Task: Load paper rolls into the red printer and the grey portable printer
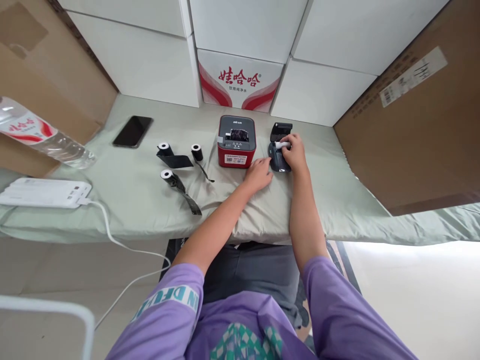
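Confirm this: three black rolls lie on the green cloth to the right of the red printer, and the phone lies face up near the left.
Wrong side. In the head view the three black rolls lie on the green cloth to the left of the red printer, not the right. The phone does lie face up near the left.

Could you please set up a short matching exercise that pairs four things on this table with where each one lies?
Things:
1. phone
2. red printer
3. power bank
4. small black device

Places:
A. under the right hand
B. at the table's near left edge, with a white cable
C. far left, face up on the cloth
D. middle, before the printed carton

Pairs: 1-C, 2-D, 3-B, 4-A
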A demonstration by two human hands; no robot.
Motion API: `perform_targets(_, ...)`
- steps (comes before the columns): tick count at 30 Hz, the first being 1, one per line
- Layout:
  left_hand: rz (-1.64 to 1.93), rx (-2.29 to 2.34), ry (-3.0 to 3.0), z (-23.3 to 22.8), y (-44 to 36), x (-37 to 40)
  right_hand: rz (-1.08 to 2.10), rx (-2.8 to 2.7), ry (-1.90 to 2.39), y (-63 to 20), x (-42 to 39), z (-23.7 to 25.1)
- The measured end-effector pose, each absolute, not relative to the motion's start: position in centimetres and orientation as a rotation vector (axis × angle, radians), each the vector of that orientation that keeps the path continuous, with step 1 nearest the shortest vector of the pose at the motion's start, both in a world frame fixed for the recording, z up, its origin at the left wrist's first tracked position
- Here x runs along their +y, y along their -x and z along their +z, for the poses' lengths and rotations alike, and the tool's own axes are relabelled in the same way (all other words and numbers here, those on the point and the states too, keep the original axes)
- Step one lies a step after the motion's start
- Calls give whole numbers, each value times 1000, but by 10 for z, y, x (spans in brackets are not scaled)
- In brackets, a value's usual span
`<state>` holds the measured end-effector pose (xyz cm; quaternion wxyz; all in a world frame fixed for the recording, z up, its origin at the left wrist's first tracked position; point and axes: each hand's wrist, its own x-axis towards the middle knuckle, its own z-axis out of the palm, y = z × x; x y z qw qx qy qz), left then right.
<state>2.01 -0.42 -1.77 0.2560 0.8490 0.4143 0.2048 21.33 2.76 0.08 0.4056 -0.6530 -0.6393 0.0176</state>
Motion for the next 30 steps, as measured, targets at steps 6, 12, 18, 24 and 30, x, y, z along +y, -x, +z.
perform_targets(6,553,1107,-2301,-17,-19,-4,143,-1516,1659,-222,34,-11)
perform_targets(12,546,1102,-2297,-16,-19,-5,339,-1190,1422,-235,42,-5)
perform_targets(18,542,1110,-2292,-17,-19,-5,708,-1082,1391,-238,49,-7)
perform_targets(24,548,1112,-2305,-19,-20,-4,660,-1005,1331,-243,49,-12)
perform_targets(30,544,1118,-2305,-19,-20,-4,677,-905,1354,-240,40,-19)
